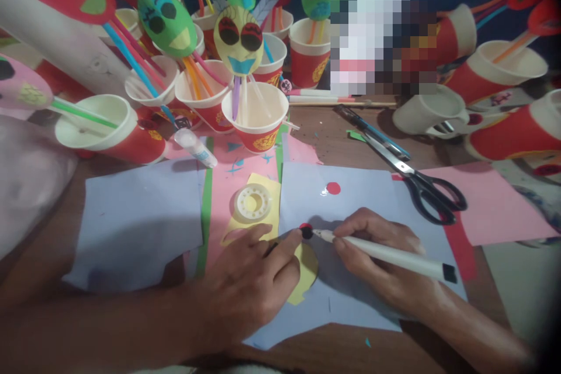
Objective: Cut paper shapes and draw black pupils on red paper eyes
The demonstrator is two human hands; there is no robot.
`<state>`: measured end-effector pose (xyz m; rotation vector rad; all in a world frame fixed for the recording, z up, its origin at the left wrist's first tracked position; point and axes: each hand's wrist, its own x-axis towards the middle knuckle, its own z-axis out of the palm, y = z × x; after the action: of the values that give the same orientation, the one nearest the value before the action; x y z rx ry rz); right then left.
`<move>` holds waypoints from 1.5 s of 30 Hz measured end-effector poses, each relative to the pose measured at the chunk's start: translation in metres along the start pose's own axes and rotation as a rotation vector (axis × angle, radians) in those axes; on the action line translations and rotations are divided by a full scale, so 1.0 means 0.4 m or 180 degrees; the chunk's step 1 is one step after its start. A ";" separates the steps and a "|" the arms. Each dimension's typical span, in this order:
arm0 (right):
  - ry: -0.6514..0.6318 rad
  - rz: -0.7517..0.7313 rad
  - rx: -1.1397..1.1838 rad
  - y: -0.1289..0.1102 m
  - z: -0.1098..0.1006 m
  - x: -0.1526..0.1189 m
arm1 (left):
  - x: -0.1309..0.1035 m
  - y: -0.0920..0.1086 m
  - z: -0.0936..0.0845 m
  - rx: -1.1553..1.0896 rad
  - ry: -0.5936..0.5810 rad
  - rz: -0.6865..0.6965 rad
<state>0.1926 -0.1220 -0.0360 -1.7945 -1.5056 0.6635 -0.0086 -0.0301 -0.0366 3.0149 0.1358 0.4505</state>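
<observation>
My right hand (372,245) is closed round a white marker (394,253), its tip touching a small red paper circle (305,227) mostly coloured black. With its index fingertip, my left hand (258,277) presses that circle onto a bluish-white sheet (368,301). A small dark thing, hard to make out, shows between its fingers. Beside the left fingers lies a yellow paper oval (305,274), partly covered by the hand. Another red circle (333,188) sits higher on the sheet, next to a shiny spot.
Black-handled scissors (432,193) and a cutter knife (377,134) lie to the right. A tape roll (253,202) rests on yellow paper, with a glue stick (196,148) behind it. Red-and-white paper cups (256,120) holding decorated spoons line the back. A white mug (432,110) stands at right.
</observation>
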 end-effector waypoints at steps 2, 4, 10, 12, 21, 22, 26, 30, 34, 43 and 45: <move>0.0002 -0.0063 -0.0028 0.000 0.005 0.000 | 0.000 0.001 -0.001 0.0002 -0.0028 -0.0002; 0.0016 -0.0095 -0.0052 0.000 0.009 0.000 | 0.000 0.001 -0.004 -0.0013 -0.0062 -0.0012; 0.0012 -0.0088 -0.0120 0.001 0.012 0.000 | 0.004 0.004 -0.006 -0.0046 -0.0119 -0.0126; -0.0030 -0.0121 -0.0098 0.002 0.011 0.001 | 0.004 0.003 -0.003 -0.0017 0.0039 -0.0052; 0.0000 -0.0064 -0.0055 0.002 0.007 0.002 | 0.000 0.000 -0.010 -0.0026 -0.0180 -0.0057; 0.0023 -0.0087 -0.0066 0.002 0.008 0.002 | 0.001 0.000 -0.010 -0.0048 -0.0191 -0.0077; -0.0039 -0.0117 -0.0107 0.001 0.005 0.002 | 0.003 0.006 -0.009 -0.0019 -0.0150 -0.0075; -0.0074 -0.0038 -0.0089 -0.005 -0.003 0.002 | 0.002 0.010 -0.006 -0.0009 -0.0222 -0.0207; -0.0087 -0.0018 -0.0030 -0.002 -0.001 0.001 | -0.002 0.004 -0.001 -0.0010 -0.0044 -0.0027; 0.0001 -0.0148 -0.0202 0.004 0.006 -0.004 | 0.002 0.000 -0.003 0.0028 -0.0031 -0.0033; -0.0002 -0.0129 -0.0152 0.001 0.006 -0.003 | 0.002 0.001 -0.002 0.0024 -0.0070 -0.0027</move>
<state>0.1907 -0.1228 -0.0379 -1.7942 -1.5662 0.6130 -0.0082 -0.0302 -0.0355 3.0244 0.1491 0.4170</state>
